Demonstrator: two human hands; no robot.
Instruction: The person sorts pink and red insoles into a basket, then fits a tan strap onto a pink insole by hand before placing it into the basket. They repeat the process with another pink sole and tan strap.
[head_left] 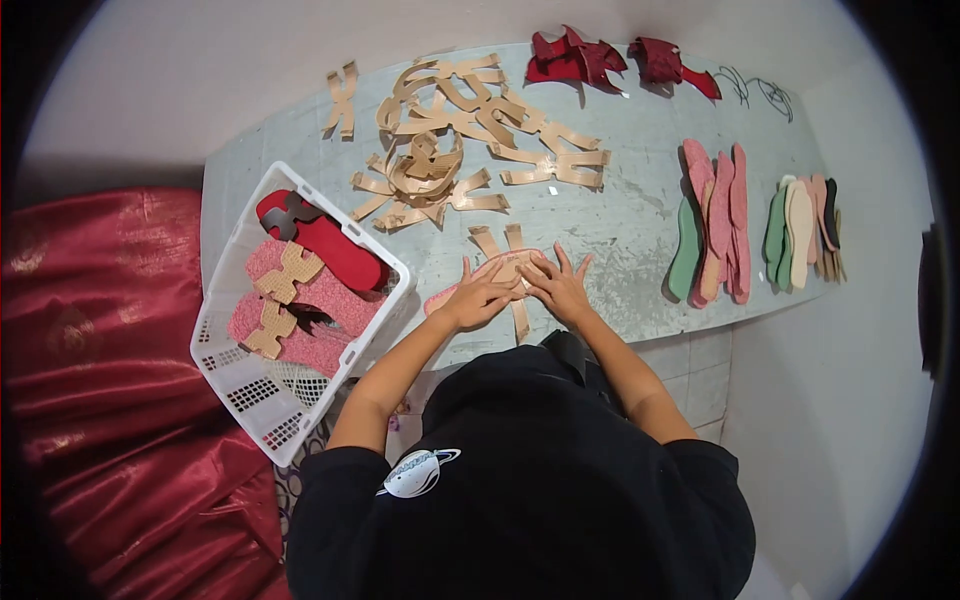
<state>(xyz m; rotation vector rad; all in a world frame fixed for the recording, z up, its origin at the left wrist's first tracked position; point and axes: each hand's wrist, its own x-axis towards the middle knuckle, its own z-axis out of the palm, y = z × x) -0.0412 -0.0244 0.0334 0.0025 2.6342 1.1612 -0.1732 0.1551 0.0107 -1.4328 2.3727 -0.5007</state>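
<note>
My left hand (482, 297) and my right hand (556, 288) lie side by side on a pink sole (440, 299) at the near edge of the grey table (640, 215). Both press a tan strap piece (508, 262) onto the sole; one strap end hangs down between my wrists. The fingers are spread over the strap and hide most of the sole.
A white basket (262, 400) at the left holds pink fuzzy soles with tan straps and a red sole. A pile of tan straps (450, 140) lies behind. Red pieces (575, 58) sit at the far edge. Pink and green soles (715, 225) stand at the right. Red cloth (110, 400) lies at the left.
</note>
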